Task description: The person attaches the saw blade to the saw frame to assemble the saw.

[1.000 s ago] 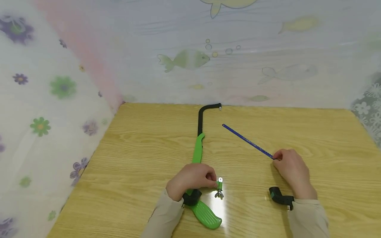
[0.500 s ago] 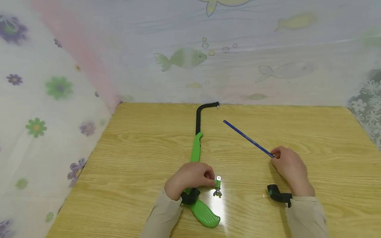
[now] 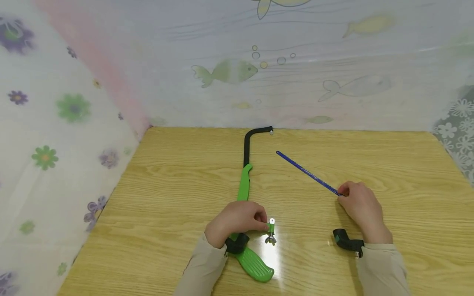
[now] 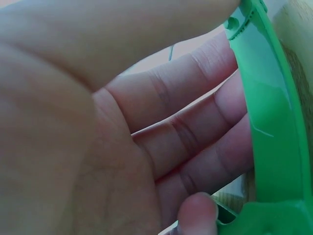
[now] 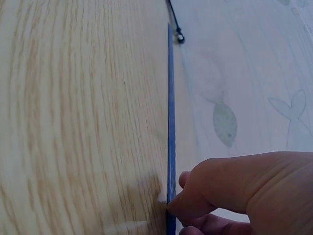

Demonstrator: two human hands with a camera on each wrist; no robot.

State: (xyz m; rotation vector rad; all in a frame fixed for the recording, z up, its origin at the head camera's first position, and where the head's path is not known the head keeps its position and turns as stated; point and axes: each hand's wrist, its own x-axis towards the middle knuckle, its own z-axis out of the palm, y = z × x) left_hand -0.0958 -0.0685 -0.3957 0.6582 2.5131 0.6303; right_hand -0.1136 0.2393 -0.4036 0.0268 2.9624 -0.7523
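Note:
A hacksaw frame with a green body [image 3: 245, 185], ribbed green handle [image 3: 255, 265] and black bent front bar [image 3: 247, 150] lies on the table. My left hand [image 3: 238, 218] grips it near the wing nut [image 3: 270, 239] and metal blade holder [image 3: 272, 222]. In the left wrist view, the fingers [image 4: 195, 122] reach behind the green frame [image 4: 274, 122]. My right hand [image 3: 361, 209] pinches the near end of a blue hacksaw blade [image 3: 307, 173], which slants away to the upper left. In the right wrist view, thumb and finger pinch the blade [image 5: 171, 122]; the blade's near end is partly hidden.
A wood-grain table [image 3: 177, 176] lies under everything. Behind it stands a fish-patterned curtain [image 3: 296, 94], and a flower-patterned one [image 3: 55, 185] borders the left side. Black wrist mounts [image 3: 348, 242] sit at both cuffs. The bar's front end lies close to the back edge.
The view has shifted slightly. The far tip of the blade has wavered a little, up and then down. Both hands keep their holds, and the hacksaw frame stays in place.

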